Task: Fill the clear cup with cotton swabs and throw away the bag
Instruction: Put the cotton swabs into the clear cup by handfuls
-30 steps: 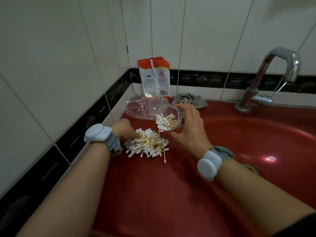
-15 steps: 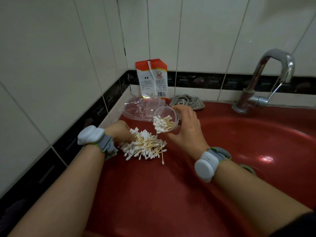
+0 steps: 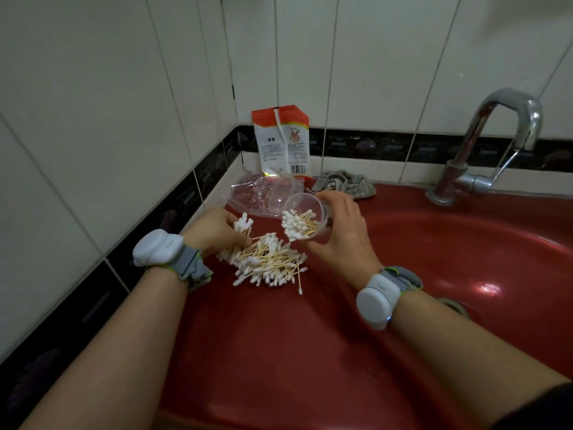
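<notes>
the filling step is in hand, roughly a third done by my judgement. the right hand (image 3: 338, 234) has its grip wrapped around the clear cup (image 3: 305, 220), tipped with its mouth toward nine o'clock, a cluster of swabs already inside. the left hand (image 3: 217, 231), at nine o'clock of the cup, pinches a small bunch of cotton swabs (image 3: 243, 226) lifted just above the loose pile (image 3: 266, 263) on the red bench (image 3: 279, 352). next the bunch probably needs aligning stick-first with the cup's mouth so none snag on the rim. the swabs have thin wooden sticks and white tips, lying crisscrossed. the clear bag (image 3: 257, 195) lies crumpled at twelve o'clock of the pile, not yet discarded.
</notes>
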A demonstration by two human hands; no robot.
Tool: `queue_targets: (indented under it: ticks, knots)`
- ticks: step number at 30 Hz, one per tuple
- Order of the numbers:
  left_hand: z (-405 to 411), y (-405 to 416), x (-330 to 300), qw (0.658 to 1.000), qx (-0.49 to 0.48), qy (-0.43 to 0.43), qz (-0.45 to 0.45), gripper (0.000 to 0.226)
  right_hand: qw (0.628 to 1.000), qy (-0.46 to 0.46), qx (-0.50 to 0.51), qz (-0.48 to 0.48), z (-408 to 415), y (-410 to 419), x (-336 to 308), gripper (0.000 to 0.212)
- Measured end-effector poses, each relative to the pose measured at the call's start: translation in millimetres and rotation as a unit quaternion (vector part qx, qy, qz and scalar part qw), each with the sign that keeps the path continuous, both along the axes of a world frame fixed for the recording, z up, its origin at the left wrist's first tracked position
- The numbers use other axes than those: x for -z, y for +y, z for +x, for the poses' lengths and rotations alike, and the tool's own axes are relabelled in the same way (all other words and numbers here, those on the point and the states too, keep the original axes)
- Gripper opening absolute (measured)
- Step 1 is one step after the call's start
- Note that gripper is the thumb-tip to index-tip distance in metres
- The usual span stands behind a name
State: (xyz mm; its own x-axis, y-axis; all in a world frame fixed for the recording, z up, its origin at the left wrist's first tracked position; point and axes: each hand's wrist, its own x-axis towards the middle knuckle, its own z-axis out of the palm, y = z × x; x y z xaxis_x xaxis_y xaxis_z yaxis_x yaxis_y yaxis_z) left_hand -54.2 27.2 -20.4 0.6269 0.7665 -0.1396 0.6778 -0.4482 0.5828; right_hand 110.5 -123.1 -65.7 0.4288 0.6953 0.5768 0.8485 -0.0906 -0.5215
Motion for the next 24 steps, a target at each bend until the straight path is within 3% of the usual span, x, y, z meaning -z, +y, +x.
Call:
queue_targets:
  ticks: [6,9,13,14,18,24]
  knots:
    - [-9,-3,-6,0.993,-0.044,-0.107,0.017,0.017,1.0,0.001,-0.005,0.001,-1,0,0,0.072]
    - [-12,-5,-11,0.986,-0.052,-0.155,0.014,0.004,1.0,0.005,-0.006,-0.002,0,1,2,0.072]
    - [-16,-5,-12,0.976,-0.071,-0.207,0.02,0.009,1.0,0.005,-0.006,0.0,-1,1,5,0.072]
    - [-16,-5,-12,0.979,-0.066,-0.194,0.012,0.011,1.0,0.005,-0.007,0.002,-1,1,5,0.072]
    - [-18,-5,3,0.999,-0.04,-0.011,0.001,0.021,1.0,0.008,-0.014,0.001,-2,3,4,0.072]
    - [-19,-3,11,0.995,-0.069,-0.061,-0.025,0.019,1.0,0.002,-0.016,-0.001,-2,2,4,0.073]
